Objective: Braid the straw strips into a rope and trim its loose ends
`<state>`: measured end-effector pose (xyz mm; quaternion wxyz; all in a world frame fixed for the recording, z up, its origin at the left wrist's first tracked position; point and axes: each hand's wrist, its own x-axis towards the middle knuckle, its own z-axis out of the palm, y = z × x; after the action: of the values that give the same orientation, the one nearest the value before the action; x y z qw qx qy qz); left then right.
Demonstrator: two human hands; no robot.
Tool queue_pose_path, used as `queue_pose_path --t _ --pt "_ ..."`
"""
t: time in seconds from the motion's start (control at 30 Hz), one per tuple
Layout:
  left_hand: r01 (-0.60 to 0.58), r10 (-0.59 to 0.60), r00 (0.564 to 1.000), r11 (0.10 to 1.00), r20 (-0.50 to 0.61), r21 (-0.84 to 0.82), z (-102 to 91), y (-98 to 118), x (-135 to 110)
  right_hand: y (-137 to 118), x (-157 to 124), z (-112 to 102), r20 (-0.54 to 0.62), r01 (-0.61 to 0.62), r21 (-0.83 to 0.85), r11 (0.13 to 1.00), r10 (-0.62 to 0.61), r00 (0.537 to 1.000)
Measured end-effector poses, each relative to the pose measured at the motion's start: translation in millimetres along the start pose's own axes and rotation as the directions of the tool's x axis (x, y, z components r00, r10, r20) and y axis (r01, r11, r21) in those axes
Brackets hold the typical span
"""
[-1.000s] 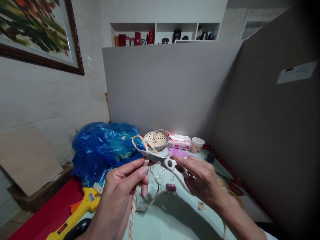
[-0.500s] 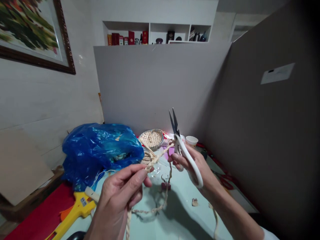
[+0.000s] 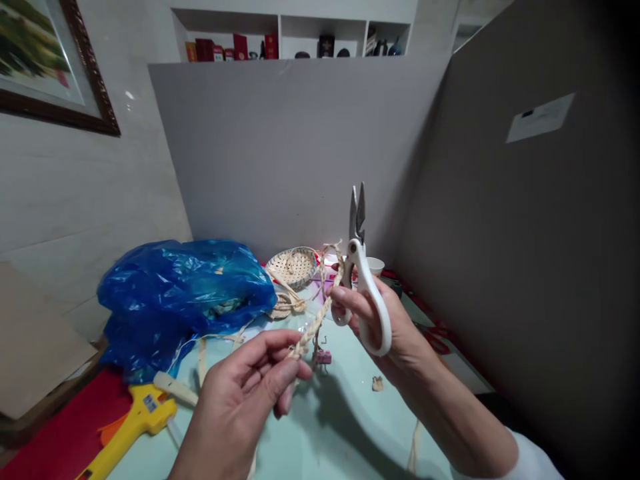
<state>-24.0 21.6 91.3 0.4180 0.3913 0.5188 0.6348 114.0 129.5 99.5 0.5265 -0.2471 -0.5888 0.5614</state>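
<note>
My left hand [image 3: 250, 393] pinches a pale braided straw rope [image 3: 320, 313] between thumb and fingers, low in the middle of the view. The braid rises up and to the right toward my right hand [image 3: 385, 327]. That hand grips white-handled scissors [image 3: 367, 293] with the blades closed and pointing straight up, and its fingertips touch the upper end of the braid. Loose straw strands trail from the braid down onto the pale green table [image 3: 340, 427].
A blue plastic bag [image 3: 185, 293] lies at the left. A small woven basket [image 3: 293, 267] and a paper cup [image 3: 375, 265] stand at the back. A yellow glue gun [image 3: 130, 427] lies at the front left. Grey partition boards [image 3: 500, 233] close the back and right.
The scissors have swung from horizontal at the braid to upright. My right hand has taken the braid's upper end, and the braid is now stretched between both hands.
</note>
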Motion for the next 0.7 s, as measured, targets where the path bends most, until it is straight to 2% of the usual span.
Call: queue_pose_path --t 0.1,0.17,0.23,0.3,0.37,0.43,0.53,0.6,0.63,0.7 --pt "0.022 -0.022 0.997 1.0 0.07 -0.006 -0.1 -2.3 -0.2 5.5 2.6 -3.3 0.015 -0.005 0.094 0.996 0.003 1.0" --pt "0.038 -0.038 0.994 0.999 0.098 0.003 -0.9 -1.9 -1.0 7.9 3.7 -6.1 0.028 -0.001 0.073 0.997 -0.001 1.0" --pt "0.048 -0.047 0.995 0.999 0.084 -0.014 -2.3 -0.1 -1.3 8.0 4.1 -9.9 0.014 0.019 -0.067 0.998 -0.018 1.0" --pt "0.056 -0.053 0.998 0.996 0.042 -0.075 -4.4 2.8 -0.1 6.4 3.7 -14.7 -0.014 0.07 -0.306 0.949 -0.078 0.997" --pt "0.06 -0.061 0.998 0.985 -0.001 -0.159 -7.2 5.6 2.7 4.8 2.7 -20.3 0.002 0.173 -0.526 0.833 -0.202 0.979" --pt "0.051 -0.06 0.998 0.971 -0.032 -0.232 -10.0 8.0 6.5 4.3 1.3 -25.5 0.11 0.334 -0.649 0.684 -0.35 0.93" --pt "0.02 -0.036 0.998 0.952 -0.047 -0.305 -13.3 10.1 11.0 6.5 -0.8 -29.7 0.379 0.599 -0.682 0.42 -0.498 0.78" --pt "-0.002 -0.009 0.999 0.943 -0.032 -0.333 -14.6 10.5 12.2 9.5 -1.8 -29.9 0.509 0.696 -0.661 0.281 -0.514 0.69" --pt "-0.011 0.002 1.0 0.94 -0.025 -0.341 -15.1 10.4 12.3 11.0 -2.1 -29.5 0.549 0.716 -0.655 0.241 -0.499 0.67" --pt "-0.021 0.015 1.0 0.938 -0.02 -0.347 -15.7 9.7 12.2 13.7 -2.5 -28.6 0.59 0.725 -0.659 0.2 -0.461 0.663"
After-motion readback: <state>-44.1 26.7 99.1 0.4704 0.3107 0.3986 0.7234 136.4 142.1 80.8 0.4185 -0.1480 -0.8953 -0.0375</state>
